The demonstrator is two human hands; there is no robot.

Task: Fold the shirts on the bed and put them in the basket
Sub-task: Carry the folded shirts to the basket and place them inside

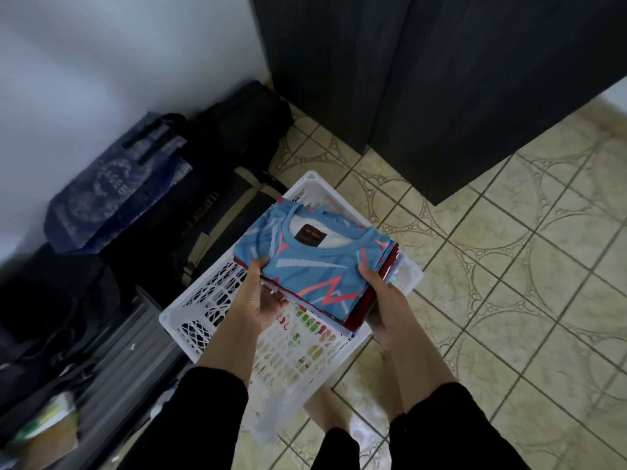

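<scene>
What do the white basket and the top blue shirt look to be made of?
White basket: moulded plastic, shown by its rigid lattice walls and smooth matte rim. Blue shirt: probably thin synthetic sports fabric, with printed pink and white patterning; exact fibre unclear.

A blue bag (112, 184) and black bags (244, 130) are being kept against the wall (101, 52); a dark wardrobe (424, 79) is standing on floor tiles (526, 266).

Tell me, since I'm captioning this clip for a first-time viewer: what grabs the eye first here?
The folded light-blue sports shirt with pink zigzags tops a stack of folded shirts gripped at the centre by the left hand and right hand. Under the stack, a white plastic lattice basket stands on cream patterned floor tiles. Dark bags line the white wall at left.
</scene>
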